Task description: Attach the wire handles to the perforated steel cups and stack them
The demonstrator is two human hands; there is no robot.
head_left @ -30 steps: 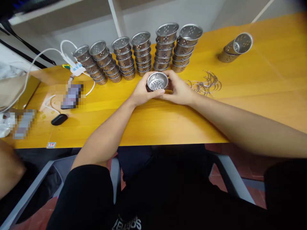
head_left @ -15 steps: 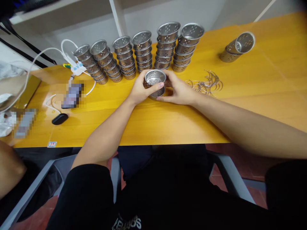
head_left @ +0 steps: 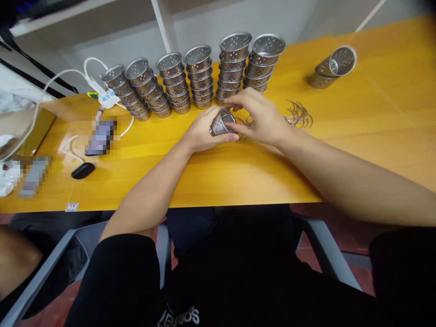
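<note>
My left hand is wrapped round a perforated metal cup, low over the table. The cup lies tilted, its mouth turned to the right. At that mouth is my right hand, its bent fingers spread apart around the rim. One fingertip overlaps the rim; whether it touches the metal I cannot tell. Partly behind the right hand lies a loose heap of thin curved metal wires. Behind both hands stand several stacks of the same kind of cup.
Two nested cups lean at the right on the yellow table. At the left are a power strip with white cables, a blurred phone-like object and a small black object. Another person's limb shows at the lower left.
The cup, which both hands held with its mouth up, has tipped to the right in my left hand. My right hand has loosened and risen to the mouth.
</note>
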